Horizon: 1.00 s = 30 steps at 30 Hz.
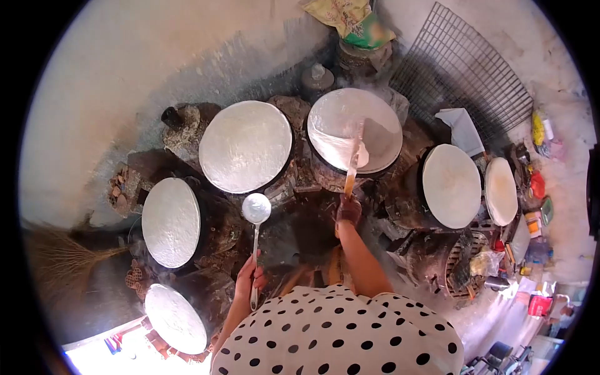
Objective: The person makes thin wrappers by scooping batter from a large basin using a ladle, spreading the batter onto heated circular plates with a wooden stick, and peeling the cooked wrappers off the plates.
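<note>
My left hand (251, 275) is closed round the handle of a metal ladle (256, 208), whose bowl carries white residue. My right hand (349, 211) grips the handle of a long flat spreader (354, 159). The spreader's blade lies over the round griddle (384, 147) at the upper middle, against white batter (331, 145) that covers its left part. Left of it, a second griddle (245, 147) bears an even white layer. The tip of the spreader is partly lost in glare and steam.
More white-covered rounds stand at the left (170, 222), lower left (175, 319) and right (452, 186). A pale disc (501, 191) is beyond. A wire rack (462, 69) leans on the wall; a straw broom (75, 253) is far left.
</note>
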### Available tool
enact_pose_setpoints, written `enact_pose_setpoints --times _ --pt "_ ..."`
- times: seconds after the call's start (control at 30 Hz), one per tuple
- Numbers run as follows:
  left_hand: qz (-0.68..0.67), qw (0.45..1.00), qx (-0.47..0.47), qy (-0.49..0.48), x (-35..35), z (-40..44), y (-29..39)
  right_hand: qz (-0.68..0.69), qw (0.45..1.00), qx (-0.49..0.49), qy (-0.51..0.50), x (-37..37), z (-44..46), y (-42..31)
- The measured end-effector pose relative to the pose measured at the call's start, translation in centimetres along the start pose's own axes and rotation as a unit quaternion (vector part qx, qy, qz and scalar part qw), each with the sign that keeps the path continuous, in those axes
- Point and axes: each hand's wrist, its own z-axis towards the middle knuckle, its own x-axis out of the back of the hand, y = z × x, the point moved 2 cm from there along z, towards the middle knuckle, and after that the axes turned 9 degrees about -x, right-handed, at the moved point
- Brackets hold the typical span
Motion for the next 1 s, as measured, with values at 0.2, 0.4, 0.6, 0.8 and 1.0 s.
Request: enact_pose_setpoints --times 0.2,0.4,0.6,0.8,1.0 --pt "0.003 1.0 -0.005 -0.009 3.8 -1.2 1.2 0.163 0.922 -0.307 -0.172 -2.8 -1.9 -15.6" --pt "0.015 1.0 -0.014 -0.014 4.0 -1.7 2.5 0.421 0.827 -0.334 -0.163 -0.9 -2.6 -7.3" --pt "0.018 1.0 -0.003 -0.015 3.3 -1.2 2.8 -0.129 0.935 0.231 0.237 4.3 0.8 1.2" --pt "0.032 0.999 0.002 -0.037 2.2 0.5 2.4 -0.351 0.905 0.241 0.02 1.9 0.1 -6.0" --pt "0.028 0.998 0.016 -0.055 -1.2 1.5 1.9 0.001 0.989 0.118 -0.085 6.0 4.5 6.6"
